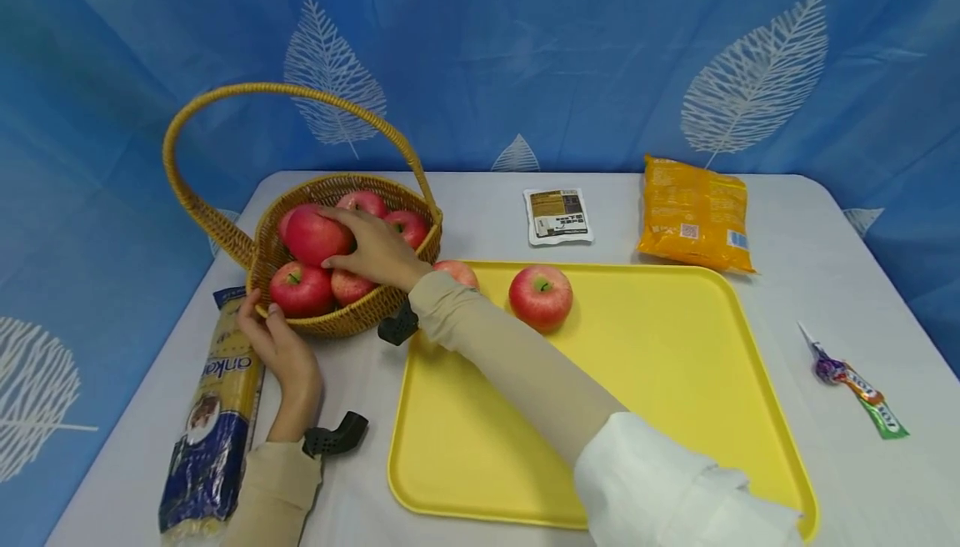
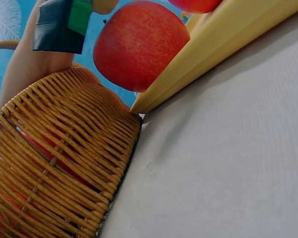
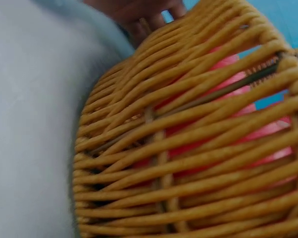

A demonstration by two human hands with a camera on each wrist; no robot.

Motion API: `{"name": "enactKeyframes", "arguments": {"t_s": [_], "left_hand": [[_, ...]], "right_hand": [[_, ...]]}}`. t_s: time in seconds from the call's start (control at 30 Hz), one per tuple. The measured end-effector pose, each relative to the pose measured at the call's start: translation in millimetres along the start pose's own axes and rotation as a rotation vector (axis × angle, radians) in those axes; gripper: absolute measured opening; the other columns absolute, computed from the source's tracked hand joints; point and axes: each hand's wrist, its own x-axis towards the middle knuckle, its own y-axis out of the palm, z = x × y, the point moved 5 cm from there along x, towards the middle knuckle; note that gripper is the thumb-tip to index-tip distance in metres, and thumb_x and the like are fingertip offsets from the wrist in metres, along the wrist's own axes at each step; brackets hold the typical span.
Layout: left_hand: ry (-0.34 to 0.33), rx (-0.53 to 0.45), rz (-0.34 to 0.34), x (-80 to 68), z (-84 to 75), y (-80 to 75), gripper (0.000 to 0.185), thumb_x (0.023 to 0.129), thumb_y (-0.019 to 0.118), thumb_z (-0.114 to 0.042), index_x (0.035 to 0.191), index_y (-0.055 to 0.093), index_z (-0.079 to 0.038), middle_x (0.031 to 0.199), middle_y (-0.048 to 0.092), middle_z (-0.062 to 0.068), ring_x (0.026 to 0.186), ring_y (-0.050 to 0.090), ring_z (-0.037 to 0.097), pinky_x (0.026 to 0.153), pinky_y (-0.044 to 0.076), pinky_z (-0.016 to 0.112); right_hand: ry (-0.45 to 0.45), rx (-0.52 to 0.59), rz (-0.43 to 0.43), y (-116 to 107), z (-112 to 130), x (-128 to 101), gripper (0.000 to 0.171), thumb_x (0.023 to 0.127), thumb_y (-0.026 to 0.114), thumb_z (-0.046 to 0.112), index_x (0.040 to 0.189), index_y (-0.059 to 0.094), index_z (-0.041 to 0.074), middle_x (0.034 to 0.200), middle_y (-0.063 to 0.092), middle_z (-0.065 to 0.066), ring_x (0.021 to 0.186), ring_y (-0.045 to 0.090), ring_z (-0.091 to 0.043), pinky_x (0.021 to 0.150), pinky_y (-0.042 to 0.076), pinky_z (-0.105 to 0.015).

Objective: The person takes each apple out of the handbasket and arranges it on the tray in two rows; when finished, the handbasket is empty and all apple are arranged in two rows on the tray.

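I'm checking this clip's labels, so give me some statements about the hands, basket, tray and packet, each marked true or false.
1. The right hand holds an apple. True.
2. Another apple sits on the yellow tray. True.
3. The left hand grips the tray. False: it holds the rim of the basket.
4. The orange packet lies left of the basket. False: in the head view, it lies to the right.

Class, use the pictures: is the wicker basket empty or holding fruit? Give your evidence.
Holding fruit: in the head view, several red apples sit inside the wicker basket, and red shows through its weave in both wrist views.
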Motion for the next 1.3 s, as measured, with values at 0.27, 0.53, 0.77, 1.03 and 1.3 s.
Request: {"name": "enactKeyframes", "arguments": {"t_s": [0.27,0.53,0.77,1.03,1.3], "left_hand": [[0.008,-0.022,0.009,-4.6,-19.0,4.2,0.037,0.093,0.032,-0.009,0.128,0.036,-0.001,0.138,0.033,0.009,0.132,0.026,0.011,0.107,0.018,0.017],[-0.001,-0.033,0.016,-11.7,-33.9,6.5,0.037,0.093,0.031,-0.008,0.128,0.035,0.002,0.139,0.032,0.013,0.133,0.025,0.013,0.108,0.017,0.018],[0.004,-0.025,0.013,-12.5,-37.4,7.6,0.036,0.092,0.031,-0.008,0.127,0.036,0.001,0.139,0.032,0.013,0.133,0.025,0.013,0.107,0.017,0.017],[0.003,-0.038,0.006,-8.7,-29.8,6.6,0.035,0.092,0.032,-0.007,0.127,0.037,-0.001,0.138,0.034,0.011,0.132,0.027,0.013,0.106,0.019,0.016],[-0.008,-0.016,0.008,0.6,-6.0,2.5,0.035,0.093,0.032,-0.008,0.127,0.037,-0.005,0.139,0.035,0.007,0.131,0.027,0.011,0.107,0.019,0.017]], "right_hand": [[-0.011,0.045,-0.072,-5.1,-0.6,-4.1,0.06,0.079,0.065,0.039,0.134,0.04,0.031,0.138,0.036,-0.005,0.119,0.047,-0.016,0.097,0.041,-0.033],[-0.044,0.076,-0.092,-7.0,1.0,-4.8,0.05,0.08,0.066,0.035,0.126,0.049,0.025,0.138,0.033,-0.007,0.123,0.043,-0.017,0.097,0.041,-0.033],[-0.119,0.094,-0.095,-9.2,3.5,-5.3,0.046,0.081,0.066,0.03,0.123,0.051,0.018,0.143,0.033,-0.006,0.138,0.021,-0.014,0.104,0.036,-0.034],[-0.143,0.108,-0.082,-9.0,3.6,-7.7,0.047,0.079,0.066,0.035,0.121,0.051,0.02,0.141,0.032,-0.005,0.13,0.034,-0.015,0.102,0.037,-0.029],[-0.145,0.2,-0.129,-10.9,3.6,-13.9,0.046,0.077,0.069,0.034,0.118,0.055,0.019,0.139,0.033,-0.005,0.128,0.033,-0.013,0.1,0.039,-0.029]]}}
